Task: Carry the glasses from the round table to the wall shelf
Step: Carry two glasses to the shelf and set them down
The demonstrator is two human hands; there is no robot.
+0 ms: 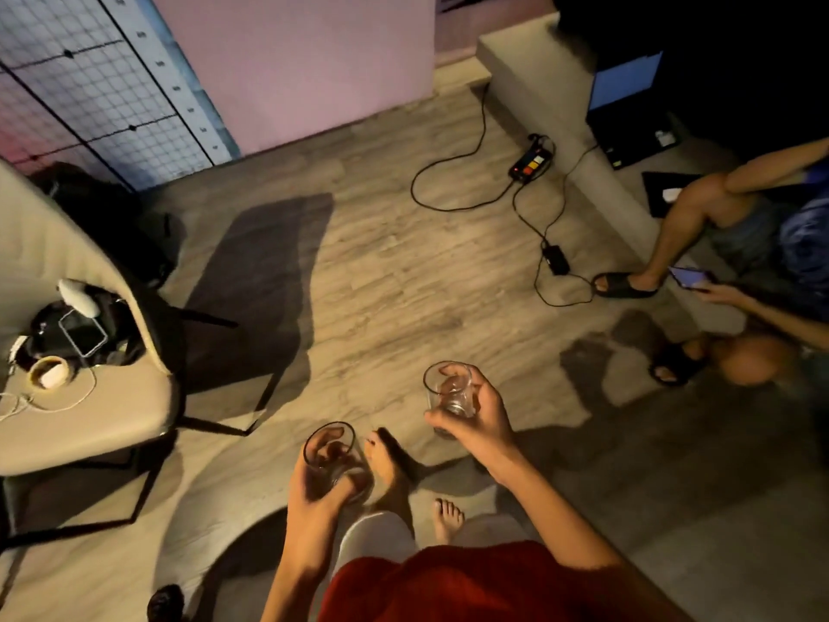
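Observation:
I hold two clear, empty drinking glasses over the wooden floor. My left hand (316, 487) is wrapped around one glass (329, 451) at the lower middle, held upright. My right hand (480, 419) grips the other glass (448, 390) a little higher and to the right, fingers around its side and base. My bare feet show below the glasses. Neither the round table nor the wall shelf is in view.
A beige chair (112, 410) with a black bag and cables on it stands at the left. A power strip (530, 162) and loose cords (448, 172) lie on the floor ahead. A seated person (717, 244) with a phone is at the right beside a grey step.

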